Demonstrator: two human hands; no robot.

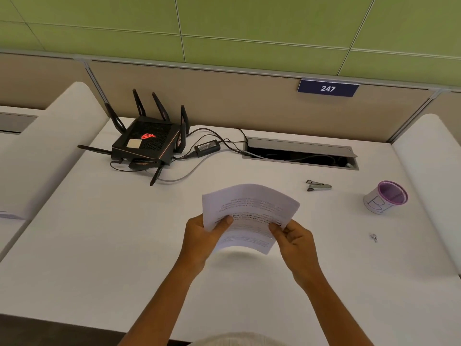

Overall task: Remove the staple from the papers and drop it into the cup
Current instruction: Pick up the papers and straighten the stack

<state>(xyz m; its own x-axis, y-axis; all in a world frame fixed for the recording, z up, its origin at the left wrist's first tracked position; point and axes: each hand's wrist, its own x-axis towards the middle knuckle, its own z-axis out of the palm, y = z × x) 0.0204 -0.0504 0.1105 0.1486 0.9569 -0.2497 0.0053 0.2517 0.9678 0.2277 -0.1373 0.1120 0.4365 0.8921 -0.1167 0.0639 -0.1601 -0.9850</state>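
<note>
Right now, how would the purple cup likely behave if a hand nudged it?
The cup looks light and thin-walled, so it would probably slide or tip easily. It appears to sit tilted already, which suggests little stability. Nothing visible inside weighs it down.

Bare desk (336,245) lies between papers (249,211) and cup (385,197); only the staple remover (319,185) sits nearby, farther back.

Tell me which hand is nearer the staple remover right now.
Right. The right hand grips the papers at their right edge, below and slightly left of the staple remover. The left hand holds the papers' left edge, farther left still.
</note>
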